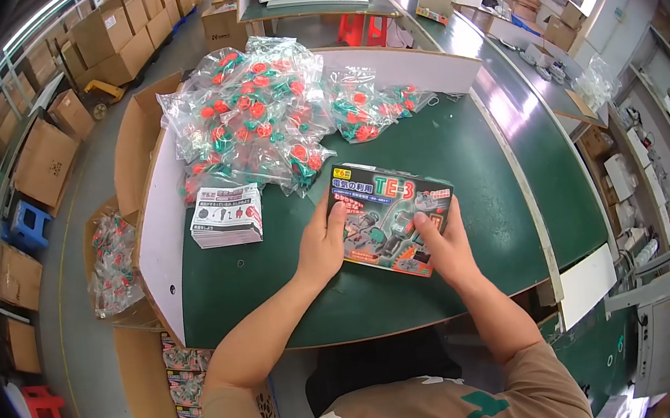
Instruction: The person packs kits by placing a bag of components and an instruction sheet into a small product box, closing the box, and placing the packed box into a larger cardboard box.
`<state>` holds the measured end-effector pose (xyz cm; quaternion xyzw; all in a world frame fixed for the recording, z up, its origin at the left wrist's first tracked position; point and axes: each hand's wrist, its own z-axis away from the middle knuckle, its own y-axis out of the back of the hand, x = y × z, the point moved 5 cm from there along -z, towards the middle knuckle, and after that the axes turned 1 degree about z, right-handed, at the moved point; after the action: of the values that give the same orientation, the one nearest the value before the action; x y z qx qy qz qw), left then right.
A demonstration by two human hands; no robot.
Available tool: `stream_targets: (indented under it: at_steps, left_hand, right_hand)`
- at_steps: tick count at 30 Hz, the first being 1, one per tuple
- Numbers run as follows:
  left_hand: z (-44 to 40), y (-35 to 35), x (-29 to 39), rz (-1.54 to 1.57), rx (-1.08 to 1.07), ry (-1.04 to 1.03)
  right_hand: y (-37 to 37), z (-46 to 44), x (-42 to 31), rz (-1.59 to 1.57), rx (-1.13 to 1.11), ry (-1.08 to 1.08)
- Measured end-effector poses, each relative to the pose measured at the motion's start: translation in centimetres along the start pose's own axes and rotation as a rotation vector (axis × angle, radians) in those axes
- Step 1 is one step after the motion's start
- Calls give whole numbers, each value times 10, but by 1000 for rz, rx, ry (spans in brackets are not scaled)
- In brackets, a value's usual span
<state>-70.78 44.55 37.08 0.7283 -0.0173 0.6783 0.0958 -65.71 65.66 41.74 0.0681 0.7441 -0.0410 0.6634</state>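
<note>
A printed cardboard kit box (381, 224) marked TE-3 is held over the green table, its picture side facing up. My left hand (326, 242) grips its left edge, thumb on the front face. On the opposite side my right hand (445, 242) clasps the right edge, thumb also on the front. Fingers beneath the box are hidden. Left of my left hand lies a stack of printed leaflets (226, 215). Behind it rises a heap of clear plastic bags (252, 120) with red and green parts, and a smaller group of such bags (361, 108) sits to its right.
The green tabletop (281, 313) has a low white border (410, 69) at the back and left. An open carton of bagged parts (114, 257) stands left of the table. Below it, another carton holds similar printed boxes (186, 388). A conveyor belt (503, 101) runs along the right.
</note>
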Motion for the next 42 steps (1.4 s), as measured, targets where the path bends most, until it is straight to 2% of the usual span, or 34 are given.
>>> stream_targets:
  at_steps: [4,5,9,14,19,21,23,24,26,27,29,31,32,34,35,36,37,38,39,41,42]
  left_hand:
    - [11,-11,9,-68,118,-215]
    - [12,-11,8,-70,111,-216]
    - [16,-7,8,45,76,-276]
    - [16,-10,8,-63,94,-257]
    - [11,-9,0,-59,33,-241]
    - [4,-11,-2,24,50,-191]
    - [-2,-8,0,252,180,-180]
    - [-3,-9,-1,359,186,-129]
    - [23,-18,8,316,67,-31]
    - [47,-19,30,89,97,-224]
    - [92,-12,47,313,88,16]
    - [115,10,36,457,388,-224]
    - [130,22,32,455,417,-214]
    - [181,72,18,458,461,-72]
    - [209,102,18,419,545,-121]
    - [240,129,14,460,641,-116]
    - [275,160,1,356,789,26]
    - [308,192,-20,310,861,-140]
    - [343,221,-33,323,987,-97]
    - [410,265,-66,495,1143,93]
    - [443,283,-102,492,1316,123]
  right_hand:
    - [6,-11,-20,-32,-35,-101]
    - [5,-8,-19,-34,-29,-101]
    - [0,2,-27,126,17,159]
    - [3,1,-23,95,21,40]
    - [14,3,-4,73,64,14]
    - [26,0,18,26,177,-49]
    - [35,3,21,-178,372,-183]
    - [38,0,10,-109,363,-104]
    - [26,7,-1,-151,490,-104]
    - [14,12,-7,-154,397,-140]
    - [-35,40,-5,-288,343,-139]
    - [-75,70,6,-416,170,-53]
    - [-72,74,17,-412,145,-71]
    - [-91,87,31,-242,-418,38]
    - [-98,90,31,-243,-433,21]
    - [-113,92,22,-79,-534,142]
    - [-129,94,13,85,-631,265]
    - [-144,97,7,253,-724,384]
    - [-153,101,6,425,-816,499]
    - [-159,102,17,500,-844,512]
    - [-162,103,23,571,-863,542]
